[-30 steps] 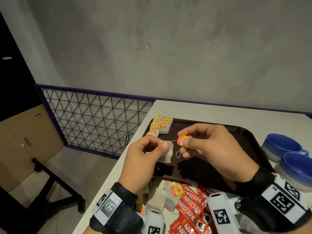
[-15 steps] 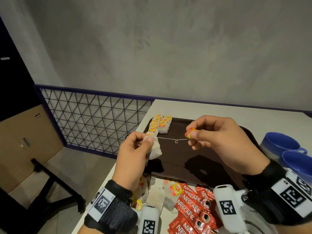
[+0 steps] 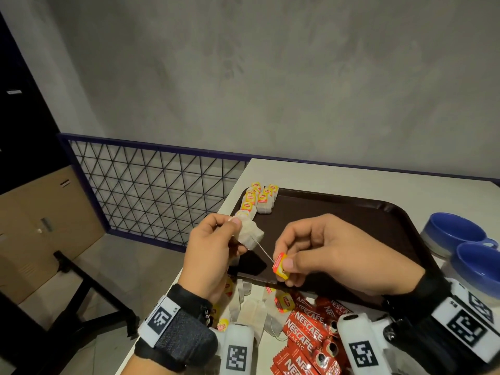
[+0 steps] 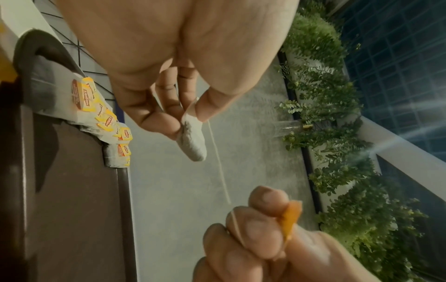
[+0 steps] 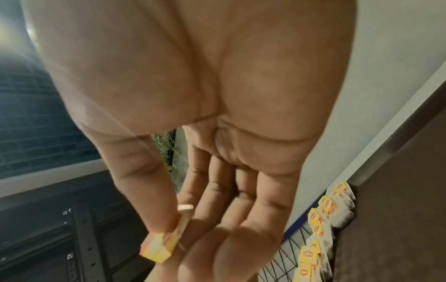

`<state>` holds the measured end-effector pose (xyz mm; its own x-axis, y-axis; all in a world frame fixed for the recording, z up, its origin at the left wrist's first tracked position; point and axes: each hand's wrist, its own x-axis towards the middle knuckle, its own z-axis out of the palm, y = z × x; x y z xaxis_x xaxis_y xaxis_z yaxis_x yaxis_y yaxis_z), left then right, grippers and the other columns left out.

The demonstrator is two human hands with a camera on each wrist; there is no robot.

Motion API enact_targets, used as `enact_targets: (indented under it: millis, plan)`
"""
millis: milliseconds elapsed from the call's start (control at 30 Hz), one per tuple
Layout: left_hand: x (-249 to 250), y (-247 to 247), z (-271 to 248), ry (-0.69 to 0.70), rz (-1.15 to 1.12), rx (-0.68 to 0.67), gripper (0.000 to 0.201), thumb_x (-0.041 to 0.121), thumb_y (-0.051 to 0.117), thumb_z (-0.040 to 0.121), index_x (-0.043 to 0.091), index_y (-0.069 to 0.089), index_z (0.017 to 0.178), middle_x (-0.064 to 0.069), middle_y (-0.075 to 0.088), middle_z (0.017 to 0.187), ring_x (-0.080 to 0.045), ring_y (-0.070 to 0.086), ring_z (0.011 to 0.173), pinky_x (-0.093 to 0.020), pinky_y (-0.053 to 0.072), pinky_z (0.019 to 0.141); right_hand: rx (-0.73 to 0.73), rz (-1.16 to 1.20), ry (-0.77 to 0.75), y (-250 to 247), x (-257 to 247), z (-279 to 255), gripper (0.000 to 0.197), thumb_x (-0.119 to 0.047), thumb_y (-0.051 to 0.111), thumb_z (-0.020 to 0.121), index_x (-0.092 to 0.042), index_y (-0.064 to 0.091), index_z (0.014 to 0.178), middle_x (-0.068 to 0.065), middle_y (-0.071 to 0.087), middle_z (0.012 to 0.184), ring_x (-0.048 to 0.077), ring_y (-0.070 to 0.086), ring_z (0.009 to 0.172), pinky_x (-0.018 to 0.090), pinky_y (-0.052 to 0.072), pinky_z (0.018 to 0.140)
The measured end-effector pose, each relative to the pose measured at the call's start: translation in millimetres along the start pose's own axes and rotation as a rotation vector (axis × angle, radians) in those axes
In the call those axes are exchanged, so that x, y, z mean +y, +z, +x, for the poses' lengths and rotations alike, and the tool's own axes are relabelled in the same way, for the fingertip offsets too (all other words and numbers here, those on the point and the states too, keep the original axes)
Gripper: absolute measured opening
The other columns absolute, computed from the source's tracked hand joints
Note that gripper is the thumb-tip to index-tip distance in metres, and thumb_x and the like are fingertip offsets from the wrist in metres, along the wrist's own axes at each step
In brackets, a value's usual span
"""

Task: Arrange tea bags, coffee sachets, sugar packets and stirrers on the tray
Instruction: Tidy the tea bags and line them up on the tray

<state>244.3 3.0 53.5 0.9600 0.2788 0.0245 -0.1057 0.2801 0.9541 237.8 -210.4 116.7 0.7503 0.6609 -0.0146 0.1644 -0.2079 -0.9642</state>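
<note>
Head view, tray [image 3: 378,209] taken as clock centre. Left hand [image 3: 213,255] pinches the crumpled pouch of a tea bag [image 3: 250,234] between thumb and fingertips, held in the air over the tray's 8 o'clock edge. Right hand [image 3: 332,253] pinches that bag's red-yellow tag [image 3: 280,266] between thumb and forefinger, at about 7 o'clock, above the near rim. String [image 3: 261,249] runs taut between pouch and tag.

Left wrist view confirms: pouch [image 4: 193,141] clamped at the fingertips, string [image 4: 218,162] leading down to the tag [image 4: 292,217] in the other hand.

Row of tea bags [image 3: 258,197] lies in two short lines at the tray's 10 o'clock corner, tags up. Loose tea bags [image 3: 251,312] and red coffee sachets [image 3: 308,328] lie on the tabletop [image 3: 351,177] at 6 o'clock, off the tray. Two blue cups [image 3: 465,247] stand at 3 o'clock, just beside the tray.
</note>
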Motion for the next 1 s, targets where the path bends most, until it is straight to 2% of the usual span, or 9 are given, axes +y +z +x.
enact_targets:
  millis: [67, 200, 300, 433, 600, 733, 800, 900, 1000]
  plan:
    - [3.9, 3.2, -2.1, -0.018, -0.074, -0.028, 0.015, 0.004, 0.062, 0.097, 0.008, 0.062, 0.082, -0.005, 0.065, 0.075, -0.015, 0.060, 0.060, -0.029, 0.051, 0.058, 0.005, 0.004, 0.022, 1.7, 1.9, 1.4, 0.009, 0.001, 0.068, 0.095, -0.004, 0.074, 0.099, 0.021, 0.076, 0.091, 0.031, 0.071, 0.082, 0.043, 0.060, 0.083]
    - [11.2, 6.5, -6.1, -0.046, -0.219, -0.096, 0.010, 0.004, 0.058, 0.098, 0.007, 0.060, 0.088, -0.008, 0.073, 0.082, -0.018, 0.069, 0.072, -0.027, 0.058, 0.060, 0.014, 0.039, 0.081, 3.3, 4.6, 3.7, 0.009, 0.005, 0.063, 0.097, 0.000, 0.069, 0.100, 0.024, 0.076, 0.093, 0.033, 0.071, 0.082, 0.045, 0.058, 0.083]
    - [14.2, 7.4, -9.2, -0.030, -0.214, -0.113, 0.009, 0.006, 0.056, 0.100, 0.008, 0.060, 0.091, -0.007, 0.072, 0.080, -0.018, 0.068, 0.072, -0.024, 0.055, 0.053, 0.080, 0.068, 0.120, 2.4, 8.1, 5.9, 0.007, 0.007, 0.061, 0.097, 0.004, 0.067, 0.100, 0.026, 0.075, 0.093, 0.032, 0.070, 0.080, 0.044, 0.057, 0.079]
    - [14.6, 6.6, -11.4, -0.028, -0.188, -0.159, 0.006, 0.010, 0.055, 0.102, 0.007, 0.059, 0.099, -0.020, 0.068, 0.093, -0.029, 0.065, 0.079, -0.022, 0.052, 0.048, 0.192, 0.123, 0.148, 0.2, 11.4, 8.4, 0.011, 0.008, 0.058, 0.096, 0.003, 0.067, 0.098, 0.029, 0.074, 0.092, 0.032, 0.068, 0.076, 0.038, 0.056, 0.070]
    - [8.4, 3.4, -10.3, 0.023, -0.133, -0.317, 0.012, 0.020, 0.066, 0.095, 0.008, 0.063, 0.097, -0.020, 0.061, 0.090, -0.023, 0.062, 0.073, -0.030, 0.056, 0.062, 0.277, 0.149, 0.160, -0.9, 15.4, 12.3, 0.011, 0.006, 0.060, 0.095, 0.003, 0.069, 0.098, 0.022, 0.074, 0.087, 0.030, 0.066, 0.075, 0.040, 0.054, 0.071]
    - [6.4, 4.2, -12.8, 0.038, -0.116, -0.447, 0.007, 0.016, 0.066, 0.092, 0.010, 0.068, 0.094, -0.011, 0.061, 0.080, -0.013, 0.058, 0.063, -0.022, 0.051, 0.060, 0.344, 0.174, 0.159, -1.9, 16.2, 13.4, 0.013, 0.006, 0.058, 0.097, 0.001, 0.070, 0.097, 0.019, 0.074, 0.085, 0.031, 0.067, 0.076, 0.040, 0.055, 0.072]
    - [4.3, 4.6, -13.3, 0.054, -0.071, -0.489, 0.008, 0.018, 0.066, 0.090, 0.012, 0.070, 0.094, -0.010, 0.056, 0.076, -0.012, 0.047, 0.060, -0.021, 0.044, 0.058, 0.374, 0.180, 0.156, -1.9, 16.6, 14.3, 0.014, 0.005, 0.057, 0.097, 0.001, 0.070, 0.098, 0.018, 0.075, 0.085, 0.030, 0.068, 0.076, 0.039, 0.056, 0.072]
    - [2.1, 4.7, -13.6, 0.074, 0.029, -0.558, 0.012, 0.029, 0.073, 0.086, 0.020, 0.073, 0.093, -0.017, 0.044, 0.080, -0.030, 0.027, 0.068, -0.028, 0.032, 0.062, 0.431, 0.190, 0.128, -3.0, 16.8, 15.5, 0.014, 0.005, 0.059, 0.097, 0.001, 0.071, 0.097, 0.014, 0.073, 0.083, 0.027, 0.069, 0.074, 0.038, 0.056, 0.070]
    - [0.9, 4.9, -15.1, 0.059, 0.084, -0.600, 0.002, 0.020, 0.071, 0.089, 0.020, 0.072, 0.090, -0.004, 0.055, 0.074, -0.020, 0.041, 0.062, -0.021, 0.034, 0.060, 0.473, 0.202, 0.083, -5.6, 15.5, 14.1, 0.012, 0.004, 0.061, 0.096, 0.000, 0.072, 0.099, 0.011, 0.071, 0.081, 0.025, 0.067, 0.071, 0.033, 0.054, 0.064]
